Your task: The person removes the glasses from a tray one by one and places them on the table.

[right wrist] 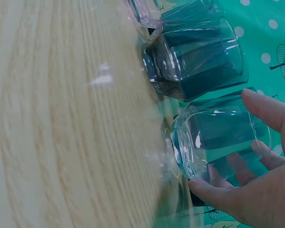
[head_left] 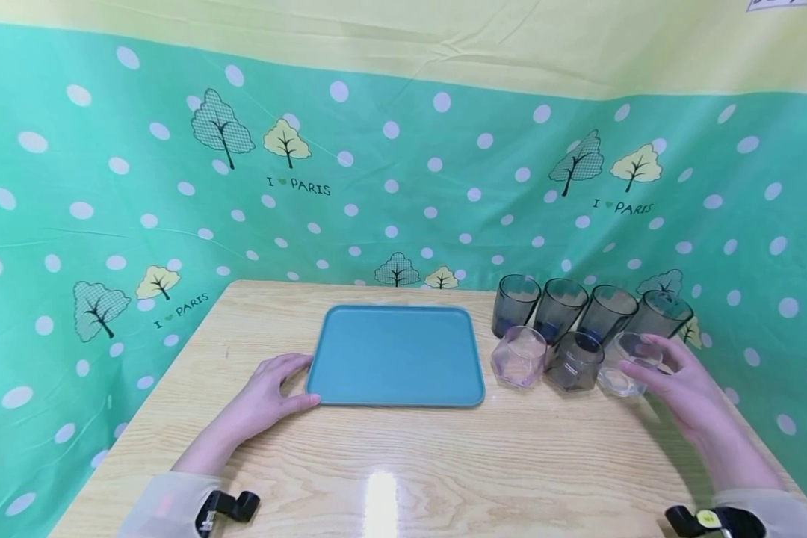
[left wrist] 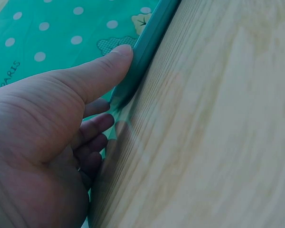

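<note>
A blue rectangular tray [head_left: 397, 355] lies flat on the table. My left hand [head_left: 272, 392] is at its near left corner, the thumb touching the rim and the fingers loosely bent beside the left edge. On the right, my right hand [head_left: 682, 381] holds a clear glass [head_left: 620, 370] at the end of the front row, its fingers spread round the side and rim. In the right wrist view, the fingers behind this glass [right wrist: 218, 133] show through it. Beside it stand a grey faceted glass [head_left: 574, 364] and a pinkish faceted glass [head_left: 519, 359].
Several tall dark glasses [head_left: 558, 310] stand in a row behind the short ones. The light wooden table [head_left: 444, 463] ends at a green dotted curtain [head_left: 390, 187] at the back and sides.
</note>
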`<state>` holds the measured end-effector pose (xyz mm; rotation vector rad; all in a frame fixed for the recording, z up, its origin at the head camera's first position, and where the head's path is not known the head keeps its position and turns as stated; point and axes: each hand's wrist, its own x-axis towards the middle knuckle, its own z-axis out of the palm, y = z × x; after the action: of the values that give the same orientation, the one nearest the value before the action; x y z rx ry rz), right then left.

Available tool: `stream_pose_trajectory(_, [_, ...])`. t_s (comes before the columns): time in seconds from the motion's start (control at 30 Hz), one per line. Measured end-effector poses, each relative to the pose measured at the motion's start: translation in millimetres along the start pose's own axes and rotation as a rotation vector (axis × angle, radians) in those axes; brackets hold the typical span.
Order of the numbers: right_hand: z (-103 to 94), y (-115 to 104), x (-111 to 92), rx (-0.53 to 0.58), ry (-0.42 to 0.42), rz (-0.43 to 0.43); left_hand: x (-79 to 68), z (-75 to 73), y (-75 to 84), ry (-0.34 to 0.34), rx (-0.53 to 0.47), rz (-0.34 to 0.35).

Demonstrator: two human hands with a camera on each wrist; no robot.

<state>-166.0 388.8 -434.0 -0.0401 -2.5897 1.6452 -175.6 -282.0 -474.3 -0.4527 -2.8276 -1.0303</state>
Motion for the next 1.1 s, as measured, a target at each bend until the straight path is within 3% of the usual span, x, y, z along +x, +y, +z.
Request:
stream_pose_trajectory(0.57, [2.4, 6.0, 1.3, 0.035, 0.003, -0.020, 0.4, -0.1, -0.5, -0.001, 0.004, 0.002])
stream_pose_trajectory(1.1, [2.0, 8.2, 1.3, 0.001, -0.020, 0.041, 0.5, 1.1, -0.4, 0.000, -0.002, -0.003])
